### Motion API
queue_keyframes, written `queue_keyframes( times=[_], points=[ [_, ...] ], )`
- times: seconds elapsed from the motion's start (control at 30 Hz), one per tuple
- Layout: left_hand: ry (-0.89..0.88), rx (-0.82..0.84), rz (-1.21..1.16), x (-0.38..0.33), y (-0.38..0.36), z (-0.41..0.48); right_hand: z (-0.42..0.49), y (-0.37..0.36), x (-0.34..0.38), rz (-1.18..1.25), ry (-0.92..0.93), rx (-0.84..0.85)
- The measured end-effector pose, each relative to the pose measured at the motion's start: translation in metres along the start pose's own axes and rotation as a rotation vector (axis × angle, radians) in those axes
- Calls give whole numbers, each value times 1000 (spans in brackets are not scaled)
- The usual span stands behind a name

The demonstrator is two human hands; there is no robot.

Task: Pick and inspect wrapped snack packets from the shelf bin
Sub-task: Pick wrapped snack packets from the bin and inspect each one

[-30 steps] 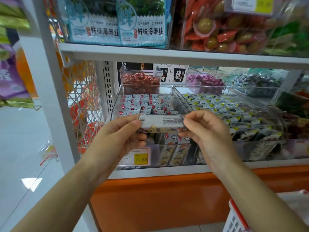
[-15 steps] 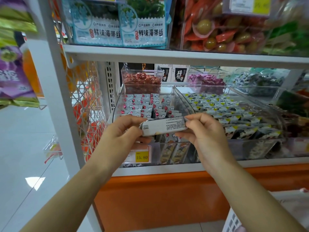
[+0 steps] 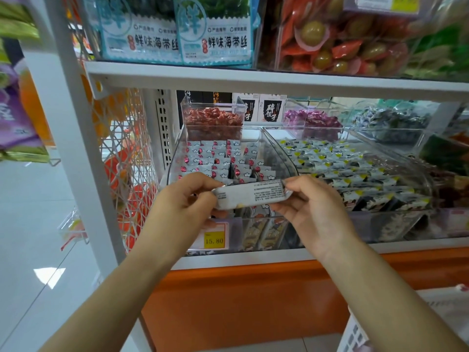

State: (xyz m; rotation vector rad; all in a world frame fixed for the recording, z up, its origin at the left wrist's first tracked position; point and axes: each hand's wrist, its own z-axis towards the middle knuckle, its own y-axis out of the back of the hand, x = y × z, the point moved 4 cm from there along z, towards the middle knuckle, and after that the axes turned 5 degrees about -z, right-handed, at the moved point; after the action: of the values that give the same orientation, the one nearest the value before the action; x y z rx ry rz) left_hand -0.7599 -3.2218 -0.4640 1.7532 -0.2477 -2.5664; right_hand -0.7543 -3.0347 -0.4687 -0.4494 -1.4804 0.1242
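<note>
A long grey-white wrapped snack packet with small printed text is held level in front of the shelf. My left hand pinches its left end and my right hand pinches its right end. Behind it stands a clear plastic bin holding several packets of the same kind with red dots and cloud prints. My hands hide the bin's front rim.
A neighbouring clear bin holds packets with yellow corners. A yellow price tag reads 15.80. Behind are small bins of red and purple candy. The upper shelf carries seaweed bags. A white basket sits low right.
The packet has been turned so its printed back faces me more, tilting up at the right. Both hands keep their hold on its ends.
</note>
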Motion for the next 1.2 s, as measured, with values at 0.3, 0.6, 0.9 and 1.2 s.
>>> queue_keyframes(
  times=[0.3, 0.6, 0.9, 1.2],
  points=[
    [150, 53, -273, -1, 10, 2, -1, 1, 7, -68, -16, 107],
    [204, 72, -434, 7, 19, 3, 1, 1, 9, -56, 10, 230],
    [154, -66, -423, 8, 17, 4, 3, 4, 4, -215, 209, 137],
    [95, -101, -269, 1, 16, 4, 3, -3, 9, -343, 357, 81]
  ],
)
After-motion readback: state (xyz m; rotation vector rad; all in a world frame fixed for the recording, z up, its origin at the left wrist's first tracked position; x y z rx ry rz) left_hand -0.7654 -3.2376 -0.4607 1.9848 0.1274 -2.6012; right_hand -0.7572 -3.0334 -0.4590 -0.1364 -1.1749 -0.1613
